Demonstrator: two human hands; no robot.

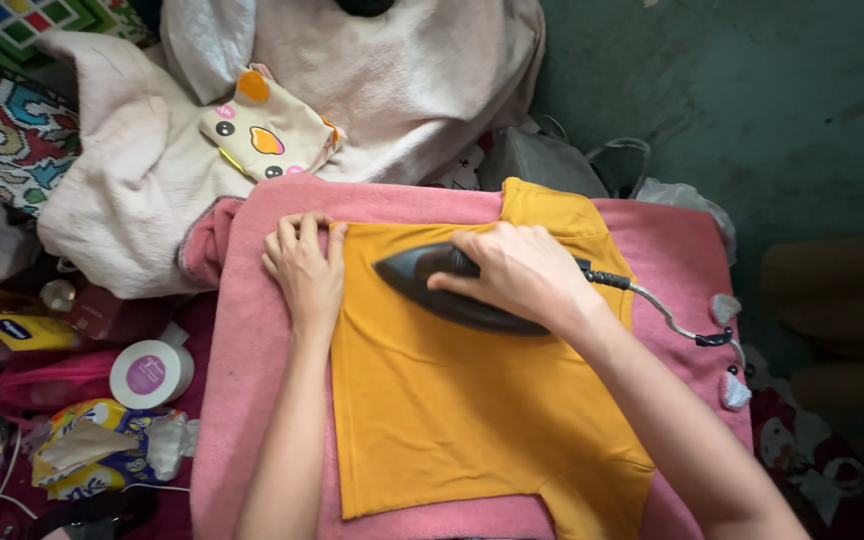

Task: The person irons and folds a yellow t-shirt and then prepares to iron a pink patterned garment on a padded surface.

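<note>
A mustard-yellow shirt [452, 410] lies flat on a pink towel [252, 400]. My right hand [517, 272] grips the handle of a black iron [417, 278], which rests on the upper part of the shirt with its tip pointing left. My left hand [304, 268] lies flat with fingers spread on the shirt's top left corner, holding the cloth down just left of the iron's tip. The iron's cord [667, 318] trails to the right over the towel.
A pale pink plush blanket [402, 80] with a small cartoon-face pouch [267, 135] is piled behind the towel. To the left lie a round white tub [150, 373], crumpled wrappers [102, 450] and patterned fabric [7, 125]. Dark green floor [752, 100] lies to the right.
</note>
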